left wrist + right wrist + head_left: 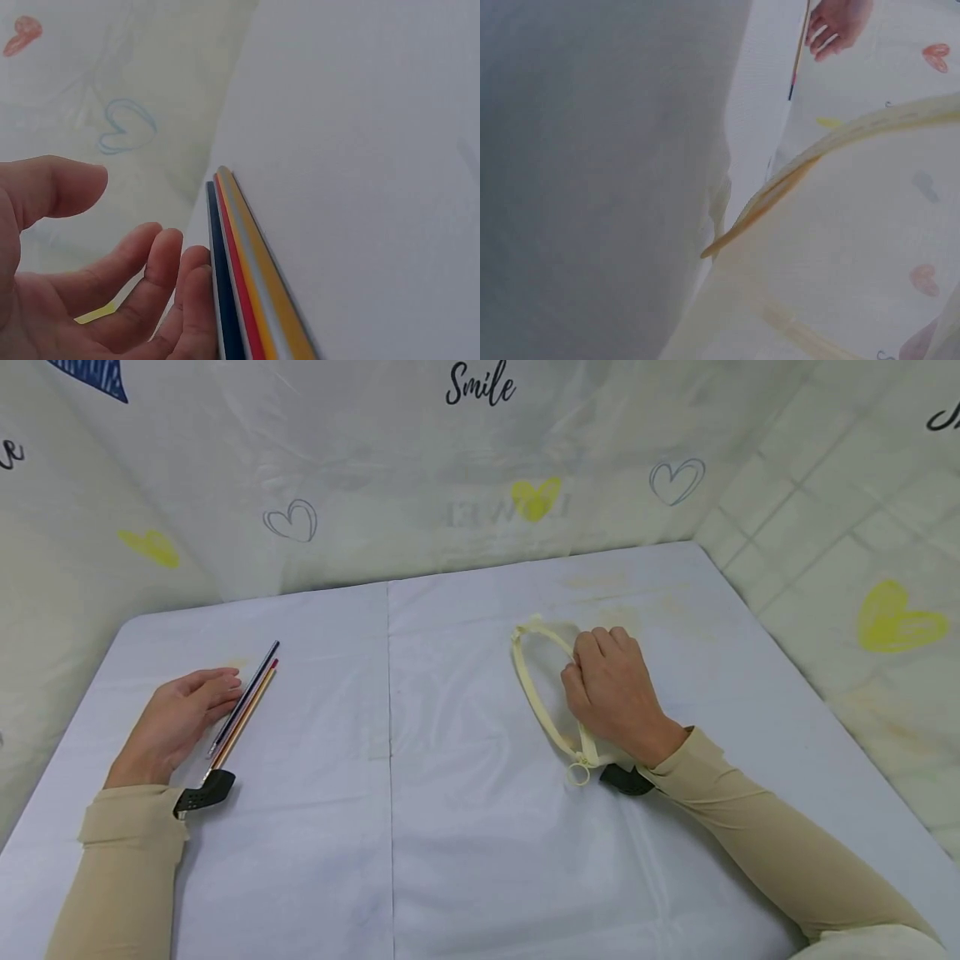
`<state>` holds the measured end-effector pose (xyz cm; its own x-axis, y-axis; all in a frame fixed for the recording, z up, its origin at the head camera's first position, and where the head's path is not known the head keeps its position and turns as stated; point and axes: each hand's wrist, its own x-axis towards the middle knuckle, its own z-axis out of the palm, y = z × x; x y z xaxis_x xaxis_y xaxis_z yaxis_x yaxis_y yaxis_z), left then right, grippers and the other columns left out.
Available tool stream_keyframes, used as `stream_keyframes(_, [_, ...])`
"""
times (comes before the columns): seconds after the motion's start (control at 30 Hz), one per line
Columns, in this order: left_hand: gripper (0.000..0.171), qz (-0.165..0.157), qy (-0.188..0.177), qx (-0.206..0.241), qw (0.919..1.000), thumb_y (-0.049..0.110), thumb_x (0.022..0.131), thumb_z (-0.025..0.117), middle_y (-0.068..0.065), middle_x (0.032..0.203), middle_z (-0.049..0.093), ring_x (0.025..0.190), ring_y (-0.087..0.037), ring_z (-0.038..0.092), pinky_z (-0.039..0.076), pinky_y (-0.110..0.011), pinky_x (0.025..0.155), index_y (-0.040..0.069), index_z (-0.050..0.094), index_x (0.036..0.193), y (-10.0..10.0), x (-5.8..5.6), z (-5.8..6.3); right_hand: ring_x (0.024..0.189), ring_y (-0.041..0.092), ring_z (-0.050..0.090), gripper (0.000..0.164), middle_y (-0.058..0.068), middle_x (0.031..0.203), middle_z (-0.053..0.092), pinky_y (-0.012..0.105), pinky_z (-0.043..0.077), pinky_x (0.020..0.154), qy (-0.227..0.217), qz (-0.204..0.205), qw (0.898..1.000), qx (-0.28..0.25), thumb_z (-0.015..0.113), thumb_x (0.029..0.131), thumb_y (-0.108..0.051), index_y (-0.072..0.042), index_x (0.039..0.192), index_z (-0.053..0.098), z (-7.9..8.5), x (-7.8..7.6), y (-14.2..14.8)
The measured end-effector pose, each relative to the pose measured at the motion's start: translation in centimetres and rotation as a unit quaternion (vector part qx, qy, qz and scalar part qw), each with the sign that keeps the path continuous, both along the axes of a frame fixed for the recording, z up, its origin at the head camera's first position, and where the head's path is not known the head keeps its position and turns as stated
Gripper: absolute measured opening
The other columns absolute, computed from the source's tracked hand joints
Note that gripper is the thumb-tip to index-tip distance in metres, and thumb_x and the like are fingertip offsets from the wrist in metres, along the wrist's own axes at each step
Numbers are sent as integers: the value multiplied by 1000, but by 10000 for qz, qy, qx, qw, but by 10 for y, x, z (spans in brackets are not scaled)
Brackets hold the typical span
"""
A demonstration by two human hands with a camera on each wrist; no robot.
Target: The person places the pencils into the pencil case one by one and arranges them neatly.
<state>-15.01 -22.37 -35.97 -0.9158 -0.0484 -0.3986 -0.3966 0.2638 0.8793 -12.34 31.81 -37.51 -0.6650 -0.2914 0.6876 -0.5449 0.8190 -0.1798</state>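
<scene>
My right hand (617, 693) grips the edge of a see-through pouch with a cream zip border (527, 681), fingers curled over it. The pouch's mouth gapes, and a ring pull (579, 784) hangs at its near end. In the right wrist view the zip edge (885, 124) curves across, with most of the hand out of sight. On the left, several slim pencils (242, 717) lie side by side, blue, red and yellow. My left hand (183, 714) is beside them, fingers loosely bent and thumb apart; in the left wrist view its lower fingertips come right against the blue pencil (229, 300).
A white cloth (457, 843) with a straight seam covers the table. Behind and at both sides hang pale curtains (360, 460) printed with hearts and lettering. Black wrist mounts (213, 789) sit at both cuffs, near the cloth.
</scene>
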Motion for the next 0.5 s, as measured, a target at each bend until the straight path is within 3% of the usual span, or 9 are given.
stream_keyframes(0.1, [72,-377,152,-1045,9937,48,103,59,16,121,53,98,11,60,54,-4,81,5,38,156,-1,0,-3,62,25,22,21,9,65,32,32,17,61,-6,-3,10000,-1,35,92,-5,-4,72,40,0,0,0])
stream_keyframes(0.23, [68,-726,335,-2390,9677,50,104,55,7,127,55,96,11,53,45,-4,77,6,42,155,1,0,-8,62,26,23,20,8,65,32,32,17,61,-42,-27,10000,-45,35,91,-5,-4,72,40,1,1,-1])
stream_keyframes(0.4, [65,-756,447,-2837,9549,44,103,59,-14,143,56,93,13,49,44,-5,75,4,45,152,6,0,-11,62,26,23,19,8,64,31,32,17,60,-42,-43,9999,-86,35,90,-4,-5,71,40,1,1,-1])
stream_keyframes(0.5, [61,-745,488,-2930,9519,40,104,60,-16,143,57,90,14,49,44,-6,75,3,48,150,9,1,-10,62,25,22,20,8,64,31,31,17,60,-11,-32,10000,-87,35,90,-4,-5,71,39,1,1,-1])
